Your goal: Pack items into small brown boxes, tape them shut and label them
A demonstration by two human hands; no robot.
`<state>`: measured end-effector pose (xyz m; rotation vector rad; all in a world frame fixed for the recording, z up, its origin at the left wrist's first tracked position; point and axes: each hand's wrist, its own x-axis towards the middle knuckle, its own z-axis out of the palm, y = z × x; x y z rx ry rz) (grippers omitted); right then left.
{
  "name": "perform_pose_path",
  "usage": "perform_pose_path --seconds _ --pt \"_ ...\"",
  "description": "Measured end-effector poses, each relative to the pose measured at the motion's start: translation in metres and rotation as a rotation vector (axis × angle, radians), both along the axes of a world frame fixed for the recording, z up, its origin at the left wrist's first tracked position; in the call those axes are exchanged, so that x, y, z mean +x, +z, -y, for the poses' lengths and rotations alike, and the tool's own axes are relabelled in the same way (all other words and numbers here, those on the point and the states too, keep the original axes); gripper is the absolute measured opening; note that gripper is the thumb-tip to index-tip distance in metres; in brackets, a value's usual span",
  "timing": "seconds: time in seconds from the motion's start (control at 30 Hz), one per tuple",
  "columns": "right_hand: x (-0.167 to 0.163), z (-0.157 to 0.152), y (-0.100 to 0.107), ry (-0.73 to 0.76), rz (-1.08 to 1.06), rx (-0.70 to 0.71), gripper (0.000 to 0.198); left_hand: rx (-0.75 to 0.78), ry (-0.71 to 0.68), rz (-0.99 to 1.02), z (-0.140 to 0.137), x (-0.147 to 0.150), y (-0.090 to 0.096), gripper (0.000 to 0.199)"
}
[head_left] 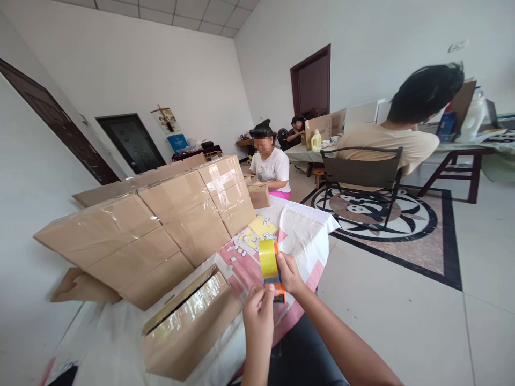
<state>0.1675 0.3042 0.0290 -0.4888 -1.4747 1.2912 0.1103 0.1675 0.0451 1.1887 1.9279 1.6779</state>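
Note:
My right hand (288,274) grips an orange tape dispenser carrying a yellowish roll of tape (269,258), held upright above the table edge. My left hand (258,311) pinches at the lower end of the roll, fingers closed on the tape end just below it. A cardboard box (189,327) with shiny tape along its top lies tilted on the table directly left of my hands, one flap slightly raised.
Several taped cardboard boxes (161,225) are stacked at the table's far left. Yellow sheets and small white scraps (257,230) lie on the white-and-pink cloth. A person in white sits beyond the table; another sits on a black chair (362,177) at right.

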Motion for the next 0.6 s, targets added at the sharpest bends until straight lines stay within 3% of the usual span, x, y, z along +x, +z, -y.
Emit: perform_pose_path --seconds 0.17,0.33,0.43,0.6 --pt "-0.005 -0.022 0.017 -0.078 -0.031 -0.022 0.062 -0.081 -0.067 0.074 0.014 0.009 0.014 0.049" --pt "-0.005 -0.032 0.035 -0.119 -0.098 -0.103 0.059 -0.086 -0.030 0.090 0.019 0.009 0.000 0.048" --pt "0.002 -0.024 0.041 -0.085 -0.148 -0.190 0.056 -0.102 -0.027 -0.048 0.019 0.000 -0.011 0.047" --pt "0.029 0.007 0.036 0.044 -0.178 -0.365 0.058 -0.062 0.010 -0.564 0.029 0.007 -0.027 0.043"
